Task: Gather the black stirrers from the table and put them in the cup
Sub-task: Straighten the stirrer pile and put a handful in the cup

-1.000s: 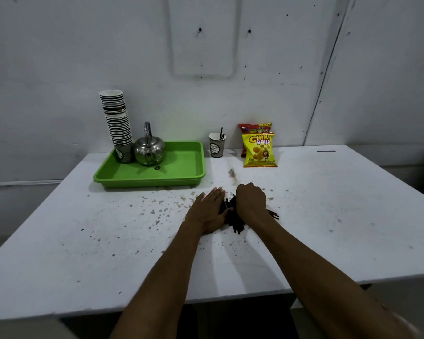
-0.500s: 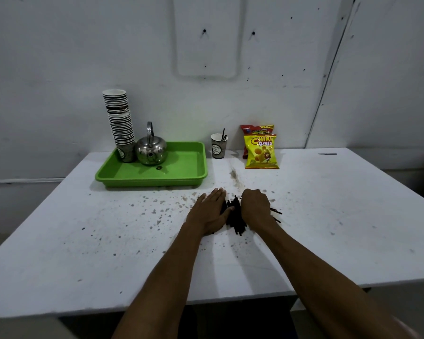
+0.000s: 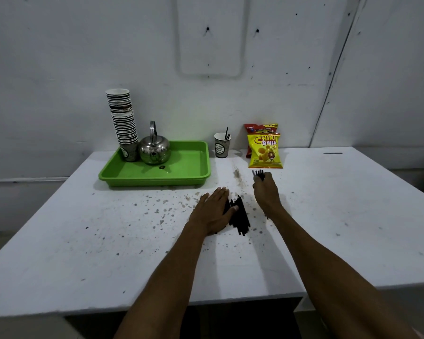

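Note:
A pile of black stirrers [image 3: 240, 216] lies on the white table [image 3: 108, 241] in the middle. My left hand [image 3: 212, 211] rests flat on the pile's left side, fingers spread, covering part of it. My right hand [image 3: 266, 192] is raised to the right of the pile and closed on a small bunch of black stirrers [image 3: 258, 173], whose tips stick out above the fist. A paper cup [image 3: 222, 148] stands near the wall behind, with two stirrers [image 3: 227, 133] standing in it.
A green tray [image 3: 181, 172] at the back left holds a tall stack of paper cups [image 3: 123, 123] and a metal kettle [image 3: 154, 150]. Two snack bags [image 3: 264, 149] stand right of the cup. Dark specks dot the table surface.
My right hand has lifted off the pile with a bunch of stirrers and moved up and to the right, toward the cup. The left hand stays on the pile.

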Demonstrator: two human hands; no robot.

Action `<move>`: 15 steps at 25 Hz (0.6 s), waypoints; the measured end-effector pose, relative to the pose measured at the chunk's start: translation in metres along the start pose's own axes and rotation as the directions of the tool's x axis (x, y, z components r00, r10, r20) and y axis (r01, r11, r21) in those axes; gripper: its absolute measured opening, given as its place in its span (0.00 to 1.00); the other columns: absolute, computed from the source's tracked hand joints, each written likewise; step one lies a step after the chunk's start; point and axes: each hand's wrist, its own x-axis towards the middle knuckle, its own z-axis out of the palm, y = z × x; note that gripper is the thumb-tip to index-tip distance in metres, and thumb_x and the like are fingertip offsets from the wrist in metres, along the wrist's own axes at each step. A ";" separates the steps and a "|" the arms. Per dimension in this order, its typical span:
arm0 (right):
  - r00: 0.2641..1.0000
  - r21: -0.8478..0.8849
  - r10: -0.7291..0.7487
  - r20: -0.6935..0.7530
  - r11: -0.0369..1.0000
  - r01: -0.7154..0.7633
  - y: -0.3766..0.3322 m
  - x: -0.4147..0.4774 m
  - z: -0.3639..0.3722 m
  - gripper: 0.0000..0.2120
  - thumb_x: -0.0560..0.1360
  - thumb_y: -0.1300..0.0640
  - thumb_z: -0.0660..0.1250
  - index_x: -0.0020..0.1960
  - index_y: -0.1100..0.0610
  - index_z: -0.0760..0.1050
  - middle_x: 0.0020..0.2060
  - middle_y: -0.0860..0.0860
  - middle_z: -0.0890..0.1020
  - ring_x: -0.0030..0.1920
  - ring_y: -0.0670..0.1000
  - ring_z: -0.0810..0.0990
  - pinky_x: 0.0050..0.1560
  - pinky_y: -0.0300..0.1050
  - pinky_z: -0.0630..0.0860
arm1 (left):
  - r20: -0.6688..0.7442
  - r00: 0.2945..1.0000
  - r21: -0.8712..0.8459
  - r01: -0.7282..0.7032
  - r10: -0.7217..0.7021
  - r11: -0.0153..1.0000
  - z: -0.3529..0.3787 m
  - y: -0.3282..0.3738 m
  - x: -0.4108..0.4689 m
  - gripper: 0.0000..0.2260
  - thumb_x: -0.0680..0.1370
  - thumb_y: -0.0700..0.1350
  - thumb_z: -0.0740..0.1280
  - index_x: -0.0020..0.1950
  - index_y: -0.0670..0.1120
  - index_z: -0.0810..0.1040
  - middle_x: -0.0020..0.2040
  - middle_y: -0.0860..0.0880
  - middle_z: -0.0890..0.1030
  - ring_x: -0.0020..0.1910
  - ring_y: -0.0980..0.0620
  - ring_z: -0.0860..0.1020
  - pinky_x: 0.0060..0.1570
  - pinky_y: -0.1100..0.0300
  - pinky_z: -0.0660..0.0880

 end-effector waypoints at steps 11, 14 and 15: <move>0.970 0.378 0.091 -0.227 0.926 0.001 0.011 -0.002 0.014 0.29 0.74 0.35 0.63 0.24 0.52 0.60 0.22 0.51 0.64 0.24 0.51 0.64 0.31 0.46 0.63 | 0.065 0.998 0.067 -0.002 -0.002 0.998 0.000 0.001 0.003 0.32 0.80 0.64 0.47 0.79 0.49 0.47 0.81 0.52 0.47 0.79 0.57 0.43 0.78 0.47 0.45; 0.969 0.400 0.117 -0.219 0.916 -0.020 0.009 -0.003 0.014 0.28 0.75 0.37 0.64 0.24 0.51 0.60 0.21 0.50 0.64 0.23 0.51 0.63 0.30 0.44 0.63 | 0.060 0.998 0.064 -0.003 -0.001 0.998 0.001 0.000 0.002 0.33 0.79 0.65 0.46 0.79 0.49 0.47 0.81 0.52 0.47 0.79 0.56 0.43 0.78 0.46 0.45; 0.968 0.395 0.105 -0.230 0.919 -0.006 0.009 -0.001 0.014 0.28 0.73 0.36 0.65 0.24 0.52 0.61 0.21 0.50 0.64 0.25 0.51 0.63 0.32 0.46 0.63 | 0.058 0.998 0.061 -0.002 -0.002 0.998 0.002 0.000 0.002 0.33 0.79 0.65 0.46 0.79 0.49 0.47 0.81 0.52 0.47 0.79 0.57 0.43 0.78 0.46 0.45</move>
